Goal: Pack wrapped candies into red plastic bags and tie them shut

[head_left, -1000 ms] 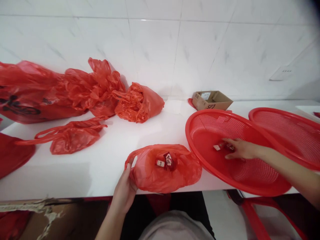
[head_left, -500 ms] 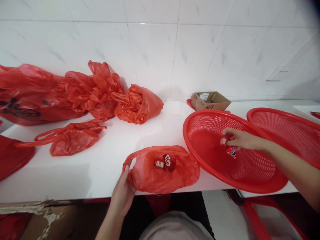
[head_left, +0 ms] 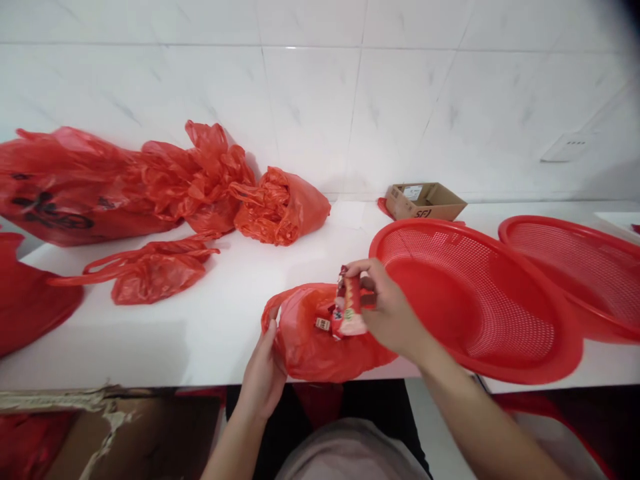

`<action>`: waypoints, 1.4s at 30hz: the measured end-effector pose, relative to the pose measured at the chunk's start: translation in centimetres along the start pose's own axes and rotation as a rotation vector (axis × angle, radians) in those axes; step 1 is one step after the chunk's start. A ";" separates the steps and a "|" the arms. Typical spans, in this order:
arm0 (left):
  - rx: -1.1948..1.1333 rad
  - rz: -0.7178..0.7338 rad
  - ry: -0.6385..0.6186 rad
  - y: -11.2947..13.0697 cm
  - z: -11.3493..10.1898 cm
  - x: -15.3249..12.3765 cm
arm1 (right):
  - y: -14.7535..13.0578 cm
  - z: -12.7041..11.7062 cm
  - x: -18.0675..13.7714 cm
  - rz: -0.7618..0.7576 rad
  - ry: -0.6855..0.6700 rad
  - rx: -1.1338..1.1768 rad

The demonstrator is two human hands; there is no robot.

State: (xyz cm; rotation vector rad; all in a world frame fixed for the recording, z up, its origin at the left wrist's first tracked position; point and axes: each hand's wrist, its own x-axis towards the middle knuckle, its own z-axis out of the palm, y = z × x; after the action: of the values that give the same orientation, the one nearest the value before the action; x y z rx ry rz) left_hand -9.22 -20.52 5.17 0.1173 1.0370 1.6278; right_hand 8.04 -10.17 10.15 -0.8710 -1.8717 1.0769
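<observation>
Cardboard box [head_left: 426, 202], tiled wall [head_left: 310, 107], probably a socket [head_left: 567, 147]

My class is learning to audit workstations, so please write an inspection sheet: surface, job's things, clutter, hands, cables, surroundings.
Surface: flat white tabletop.
Job's things: open red plastic bag with a small red-and-white wrapped packet inside; round red perforated plastic basket beside it.
Clutter: bunched red plastic bags; small open brown cardboard box; second red perforated basket.
Hands: left hand grips the open bag's edge; right hand holds red wrapped packets over its opening.
Cables: nothing seen.
Surroundings: white tiled wall with a white socket plate.
</observation>
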 end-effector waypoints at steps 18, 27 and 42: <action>-0.012 0.040 -0.013 0.1 -1.3 -0.2 | 1.3 1.2 -2.0 0.095 -0.214 0.182; 0.021 0.081 -0.017 0.5 -1.2 -0.9 | 1.9 1.5 -2.0 0.147 -0.192 -0.178; 0.059 0.133 0.018 0.8 -1.2 -1.4 | 1.9 3.8 -4.1 -0.073 -0.245 -0.543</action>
State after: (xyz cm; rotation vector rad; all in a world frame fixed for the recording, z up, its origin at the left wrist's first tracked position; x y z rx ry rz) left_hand -9.98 -22.33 5.63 0.2153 1.1117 1.7205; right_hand 6.93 -14.20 5.98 -0.9894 -2.4414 0.6547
